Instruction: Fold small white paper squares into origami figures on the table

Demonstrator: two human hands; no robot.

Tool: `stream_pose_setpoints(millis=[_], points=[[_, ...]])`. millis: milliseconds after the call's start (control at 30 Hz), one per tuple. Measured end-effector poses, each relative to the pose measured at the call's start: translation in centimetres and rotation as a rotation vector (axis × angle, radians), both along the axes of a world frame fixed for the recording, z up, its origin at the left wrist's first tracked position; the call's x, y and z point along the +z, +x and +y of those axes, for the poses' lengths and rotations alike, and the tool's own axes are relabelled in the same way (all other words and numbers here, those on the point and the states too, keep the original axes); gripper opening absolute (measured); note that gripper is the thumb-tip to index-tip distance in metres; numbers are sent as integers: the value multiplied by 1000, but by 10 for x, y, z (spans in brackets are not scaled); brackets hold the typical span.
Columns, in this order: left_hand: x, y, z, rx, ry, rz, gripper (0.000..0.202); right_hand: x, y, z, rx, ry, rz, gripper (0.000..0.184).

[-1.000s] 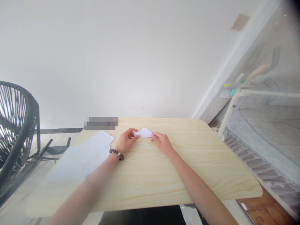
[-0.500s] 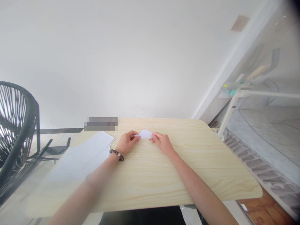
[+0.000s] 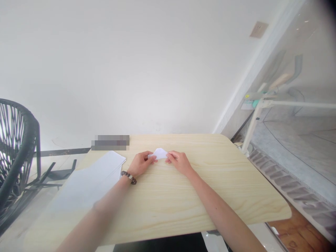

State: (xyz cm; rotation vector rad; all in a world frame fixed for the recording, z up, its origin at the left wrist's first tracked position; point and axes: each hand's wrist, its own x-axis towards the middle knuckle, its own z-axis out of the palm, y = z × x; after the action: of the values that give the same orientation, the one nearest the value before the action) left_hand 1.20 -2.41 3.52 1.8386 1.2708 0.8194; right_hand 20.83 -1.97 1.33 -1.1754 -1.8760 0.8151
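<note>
A small piece of folded white paper [image 3: 160, 153], wide at the bottom with slanting sides, is held between my two hands near the far side of the table. My left hand [image 3: 141, 163], with a dark bead bracelet [image 3: 128, 177] at its wrist, pinches the paper's left end. The right end is gripped between the thumb and fingers of my right hand [image 3: 179, 162]. Some of the paper's edges are hidden under my fingertips.
Loose white sheets [image 3: 86, 185] lie on the left of the pale wooden table [image 3: 223, 189]. Behind them is a blurred-out object [image 3: 110, 142]. A dark woven chair [image 3: 28, 140] stands at left, a white metal frame [image 3: 253, 129] at right. The wall [image 3: 157, 70] borders the table's far edge.
The view has shifted slightly, so the scene sits a little lower and further left. Both hands keep hold of the folded paper; the left thumb now lies further over its front.
</note>
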Motion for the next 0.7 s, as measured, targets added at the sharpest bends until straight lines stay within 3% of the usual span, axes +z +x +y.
stream_pose_setpoints(millis=[700], points=[[3, 1, -2, 12, -40, 52, 36, 5, -1, -3, 28, 31, -83, 30]])
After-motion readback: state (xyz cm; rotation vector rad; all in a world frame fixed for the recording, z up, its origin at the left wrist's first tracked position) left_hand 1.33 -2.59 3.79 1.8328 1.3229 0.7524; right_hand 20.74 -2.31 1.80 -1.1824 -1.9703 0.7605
